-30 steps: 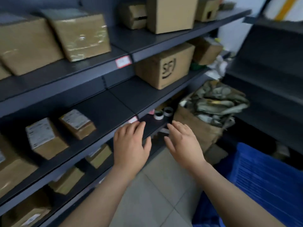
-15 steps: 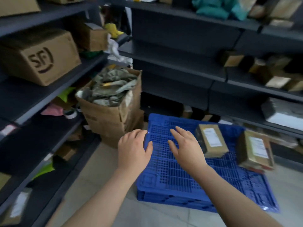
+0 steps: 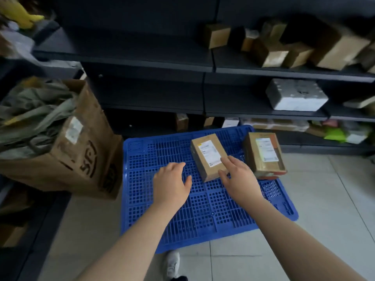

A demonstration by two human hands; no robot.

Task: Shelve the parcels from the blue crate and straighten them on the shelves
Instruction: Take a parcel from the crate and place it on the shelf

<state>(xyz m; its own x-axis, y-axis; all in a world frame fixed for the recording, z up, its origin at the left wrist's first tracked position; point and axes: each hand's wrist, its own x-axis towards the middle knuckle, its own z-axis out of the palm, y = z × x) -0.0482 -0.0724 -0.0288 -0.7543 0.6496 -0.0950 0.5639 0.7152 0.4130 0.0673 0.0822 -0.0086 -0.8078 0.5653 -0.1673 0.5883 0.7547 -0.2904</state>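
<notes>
Two labelled parcels are lying flat on the blue crate (image 3: pixel 166 220), centre frame: the nearer parcel (image 3: pixel 207 155) mid-crate, the second parcel (image 3: pixel 263 155) at its right edge. The right hand (image 3: pixel 238 179) is reaching over the nearer parcel's lower right corner, fingers straight, grasping nothing — contact unclear. The left hand (image 3: pixel 171 183) is hovering just left, relaxed, empty. A brown SF carton (image 3: pixel 85 159) is standing at left — dark shelves (image 3: pixel 142 57) are running behind.

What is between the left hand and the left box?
Only a bare bit of the blue crate, seen in the head view. The left hand is apart from the left box.
</notes>
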